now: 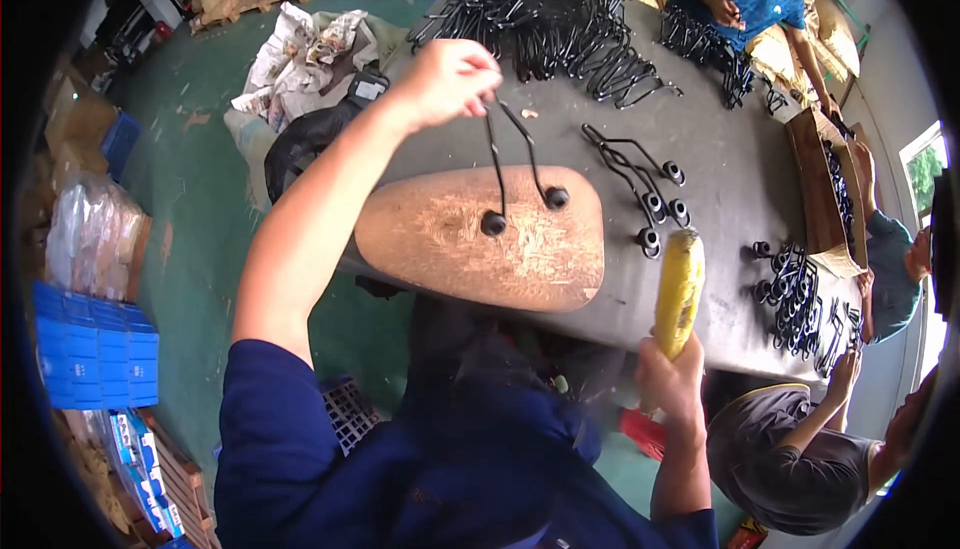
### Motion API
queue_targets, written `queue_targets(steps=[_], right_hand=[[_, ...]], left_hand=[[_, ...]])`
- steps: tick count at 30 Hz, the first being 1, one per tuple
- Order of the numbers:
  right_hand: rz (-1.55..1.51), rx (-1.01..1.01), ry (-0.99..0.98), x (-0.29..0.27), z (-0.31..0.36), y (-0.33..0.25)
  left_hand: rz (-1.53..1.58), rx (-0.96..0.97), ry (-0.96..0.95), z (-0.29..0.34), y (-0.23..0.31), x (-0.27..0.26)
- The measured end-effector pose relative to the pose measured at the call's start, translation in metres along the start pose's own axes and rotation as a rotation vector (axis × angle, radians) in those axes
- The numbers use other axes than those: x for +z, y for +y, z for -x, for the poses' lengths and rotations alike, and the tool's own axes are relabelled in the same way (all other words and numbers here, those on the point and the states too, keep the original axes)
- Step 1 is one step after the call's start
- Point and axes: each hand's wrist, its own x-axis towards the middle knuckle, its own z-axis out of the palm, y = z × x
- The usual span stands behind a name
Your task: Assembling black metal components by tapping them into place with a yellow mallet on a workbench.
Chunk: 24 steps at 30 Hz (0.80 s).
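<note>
My left hand [445,79] is raised over the far side of a worn wooden board [420,239], its fingers pinching the top of a black double-pronged wire hook [493,223]. The hook's two prongs hang down, and their round black ends are at the board's scuffed surface. In my right hand [672,379], at the table's near edge, is a yellow-wrapped, stick-shaped tool [678,294] held upright. What its wrapping covers is hidden. Between the board and the tool's far side, a few similar hooks with black round ends [650,204] lie on the grey table [720,189].
A large heap of black hooks [540,19] covers the table's far side. On the right stand a cardboard box [805,179] of black parts and a pile of hooks [790,294]. Co-workers [770,449] are around the right side. Blue crates [95,339] stand at left.
</note>
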Motion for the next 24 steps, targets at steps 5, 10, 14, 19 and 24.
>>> queue_targets(steps=[5,10,14,19,24], right_hand=[[-0.171,0.065,0.059,-0.024,-0.026,0.054],[-0.493,0.164,0.088,-0.031,-0.034,0.053],[-0.514,0.198,0.123,-0.031,-0.034,0.047],[-0.532,0.175,0.087,-0.033,-0.035,0.054],[-0.565,0.189,0.135,-0.030,-0.032,0.050]], left_hand=[[0.092,-0.353,0.326,-0.046,-0.108,-0.051],[-0.528,-0.569,0.304,-0.056,-0.155,-0.040],[-0.827,0.286,0.471,-0.054,-0.092,0.047],[-0.284,-0.011,-0.147,-0.081,-0.085,0.167],[-0.301,-0.302,-0.227,-0.105,-0.075,0.196]])
